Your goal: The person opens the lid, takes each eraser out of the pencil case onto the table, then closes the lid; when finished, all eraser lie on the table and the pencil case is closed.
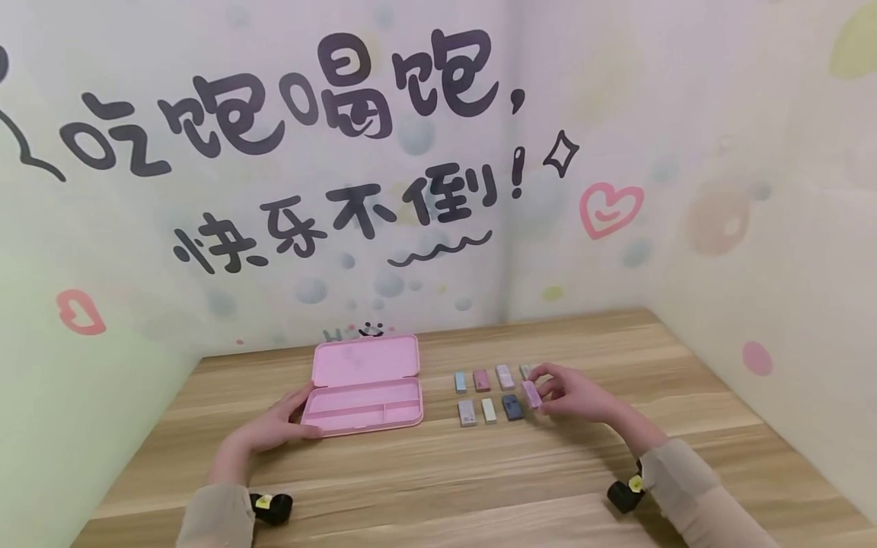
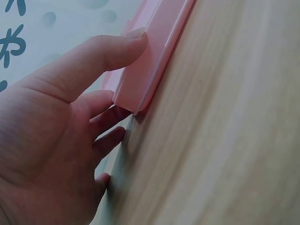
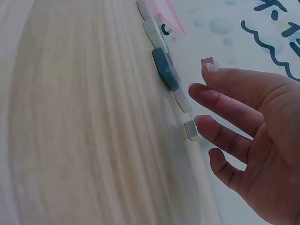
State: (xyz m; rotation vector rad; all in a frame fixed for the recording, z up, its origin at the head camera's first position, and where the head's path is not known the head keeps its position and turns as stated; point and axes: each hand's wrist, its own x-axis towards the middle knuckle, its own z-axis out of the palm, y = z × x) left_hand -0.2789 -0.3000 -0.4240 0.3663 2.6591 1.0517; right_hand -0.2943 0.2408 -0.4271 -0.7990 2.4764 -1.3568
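An open pink pencil case (image 1: 342, 432) lies on the table with its lid (image 1: 366, 361) tipped back; its tray has a divided section at the right. At its left end my left hand (image 1: 274, 428) grips it, thumb (image 2: 124, 51) on the front wall and fingers around the end. My right hand (image 1: 578, 394) pinches a small pinkish-purple eraser (image 1: 531, 394) by thumb and fingertips, raised off the table. In the right wrist view, only a little of this eraser (image 3: 206, 61) shows past the thumb. A greenish eraser (image 1: 525, 371) sits just behind the right hand, partly hidden.
Left of the right hand, several small erasers stand in two rows: blue (image 1: 460, 382), dark pink (image 1: 482, 380), pale lilac (image 1: 505, 377) behind; greyish (image 1: 467, 412), cream (image 1: 489, 411), navy (image 1: 511, 407) in front. A printed wall (image 1: 438, 297) closes the wooden table's back edge.
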